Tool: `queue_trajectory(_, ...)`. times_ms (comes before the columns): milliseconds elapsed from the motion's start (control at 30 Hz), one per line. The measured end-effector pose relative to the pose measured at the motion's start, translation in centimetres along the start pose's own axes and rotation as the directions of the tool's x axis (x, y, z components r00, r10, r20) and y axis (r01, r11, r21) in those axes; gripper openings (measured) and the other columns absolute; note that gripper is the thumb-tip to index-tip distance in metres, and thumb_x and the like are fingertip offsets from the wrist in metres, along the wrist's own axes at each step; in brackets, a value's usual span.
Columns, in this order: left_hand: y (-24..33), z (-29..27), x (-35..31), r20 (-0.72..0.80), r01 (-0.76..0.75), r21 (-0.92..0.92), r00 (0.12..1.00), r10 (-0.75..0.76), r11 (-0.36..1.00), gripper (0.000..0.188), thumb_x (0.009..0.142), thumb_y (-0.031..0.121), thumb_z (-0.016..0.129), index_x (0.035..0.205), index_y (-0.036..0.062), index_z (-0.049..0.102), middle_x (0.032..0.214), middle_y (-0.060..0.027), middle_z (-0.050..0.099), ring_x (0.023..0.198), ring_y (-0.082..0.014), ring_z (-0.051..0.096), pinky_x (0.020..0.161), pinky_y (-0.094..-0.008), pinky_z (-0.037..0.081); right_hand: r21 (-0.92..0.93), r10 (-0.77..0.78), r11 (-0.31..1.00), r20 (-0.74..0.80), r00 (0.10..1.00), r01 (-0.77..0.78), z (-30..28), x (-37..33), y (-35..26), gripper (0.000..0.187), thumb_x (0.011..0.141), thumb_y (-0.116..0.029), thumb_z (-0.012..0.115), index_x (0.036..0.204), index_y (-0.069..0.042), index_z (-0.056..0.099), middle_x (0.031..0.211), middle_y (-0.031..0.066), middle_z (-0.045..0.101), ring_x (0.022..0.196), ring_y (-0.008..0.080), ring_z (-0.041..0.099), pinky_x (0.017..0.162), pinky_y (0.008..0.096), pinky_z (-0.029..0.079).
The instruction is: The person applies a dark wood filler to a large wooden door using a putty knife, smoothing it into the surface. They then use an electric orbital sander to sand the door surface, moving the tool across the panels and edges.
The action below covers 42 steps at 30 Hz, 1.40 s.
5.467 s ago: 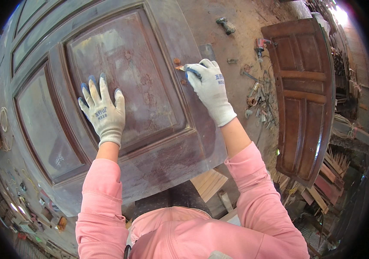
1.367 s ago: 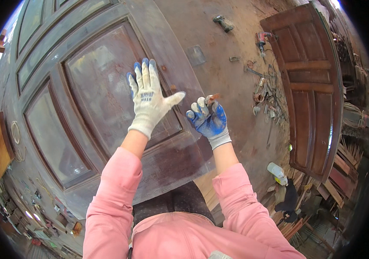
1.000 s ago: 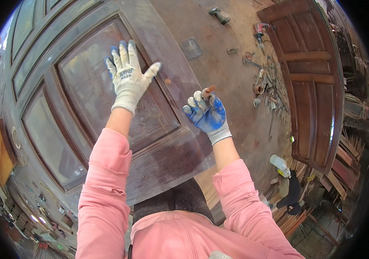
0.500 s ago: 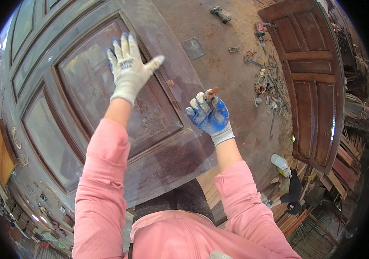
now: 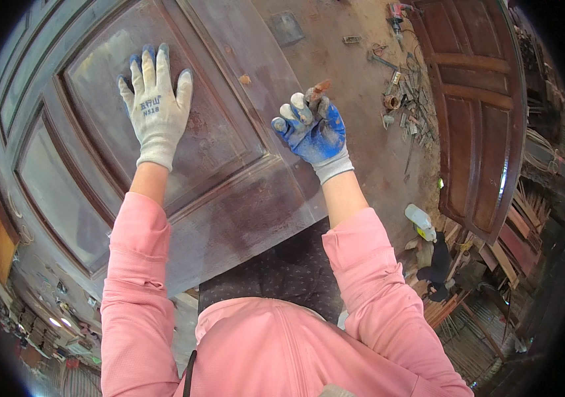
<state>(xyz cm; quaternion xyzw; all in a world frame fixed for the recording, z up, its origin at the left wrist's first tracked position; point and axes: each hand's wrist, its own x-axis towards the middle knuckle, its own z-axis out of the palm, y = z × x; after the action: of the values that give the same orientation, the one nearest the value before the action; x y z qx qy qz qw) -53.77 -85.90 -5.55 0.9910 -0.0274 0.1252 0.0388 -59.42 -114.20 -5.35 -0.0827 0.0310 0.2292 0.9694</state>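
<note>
A large dark brown panelled door (image 5: 229, 198) lies flat in front of me, with greyish, dusty patches on its surface. My left hand (image 5: 157, 109), in a white glove with blue fingertips, rests palm down on the door's raised panel, fingers spread. Just off the door's right edge, my right hand (image 5: 319, 135) is turned palm up in a blue-coated glove. Its thumb and fingertips pinch a small reddish-brown scrap (image 5: 322, 87), perhaps folded sandpaper. A small orange-brown bit (image 5: 245, 79) lies on the door frame between my hands.
Another brown panelled door (image 5: 471, 119) stands to the right. Metal parts (image 5: 414, 119), a red power tool (image 5: 396, 16) and a dark flat plate (image 5: 286, 28) lie on the floor. A plastic bottle (image 5: 420, 220) and stacked wood strips (image 5: 517, 231) are at lower right.
My left hand has slid nearer to me across the panel, and its thumb has drawn in closer to the fingers. My right hand keeps its pinch. The whole view has shifted somewhat.
</note>
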Motion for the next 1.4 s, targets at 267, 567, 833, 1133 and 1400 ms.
queue_trajectory(267,0.1,-0.2,-0.1,-0.015,0.01,0.004,1.0,-0.009,1.0,0.063,0.105,0.052,0.043,0.157,0.016,0.042,0.162,-0.0133,0.04,0.151,-0.0364,0.034,0.125,-0.0579,0.017,0.032,0.025,0.999,-0.026,0.999,-0.024,0.3,-0.2,0.0,0.025,0.103,-0.033,0.061,0.106,-0.009,0.07,0.089,0.0059,0.056,0.091,0.0246,0.057,0.103,0.0496,0.053)
queue_trajectory(567,1.3,-0.4,0.3,0.017,0.085,0.001,0.996,-0.085,0.996,0.064,0.103,0.051,0.048,0.156,0.0169,0.042,0.161,-0.0132,0.041,0.149,-0.0366,0.036,0.124,-0.0588,0.017,0.002,0.136,0.991,0.068,0.988,-0.136,-0.2,-0.2,-0.9,0.028,0.101,-0.031,0.065,0.126,-0.018,0.07,0.094,0.0063,0.057,0.099,0.0244,0.057,0.105,0.0473,0.05)
queue_trajectory(833,12.4,-2.3,0.3,0.158,0.237,0.004,0.959,-0.235,0.972,0.063,0.1,0.046,0.054,0.157,0.0229,0.042,0.163,-0.0179,0.035,0.149,-0.0489,0.028,0.12,-0.0706,0.01,0.023,0.567,0.823,0.01,0.824,-0.567,-0.5,-0.3,-4.3,0.028,0.096,-0.025,0.069,0.117,-0.007,0.066,0.097,0.0086,0.065,0.085,0.0239,0.061,0.1,0.0485,0.049)
queue_trajectory(1133,22.9,-3.9,-2.3,0.017,0.374,-0.095,0.927,-0.374,0.923,0.058,0.098,0.036,0.059,0.145,0.0036,0.05,0.159,-0.024,0.037,0.148,-0.0476,0.031,0.124,-0.0609,0.018,-0.176,0.471,0.818,-0.341,0.814,-0.547,-1.9,-3.6,-36.7,0.017,0.1,-0.023,0.064,0.112,-0.013,0.069,0.089,0.0027,0.057,0.079,0.0185,0.05,0.083,0.0391,0.044)
queue_trajectory(1400,26.8,-0.9,2.4,0.143,0.448,-0.027,0.886,-0.44,0.893,0.076,0.093,0.038,0.066,0.156,0.0046,0.039,0.161,-0.0251,0.034,0.15,-0.0432,0.031,0.125,-0.0546,0.022,-0.323,0.2,0.853,-0.525,0.827,-0.411,-0.6,-2.1,-49.4,0.023,0.101,-0.026,0.063,0.121,-0.013,0.063,0.089,0.0035,0.058,0.089,0.022,0.057,0.093,0.0463,0.053)
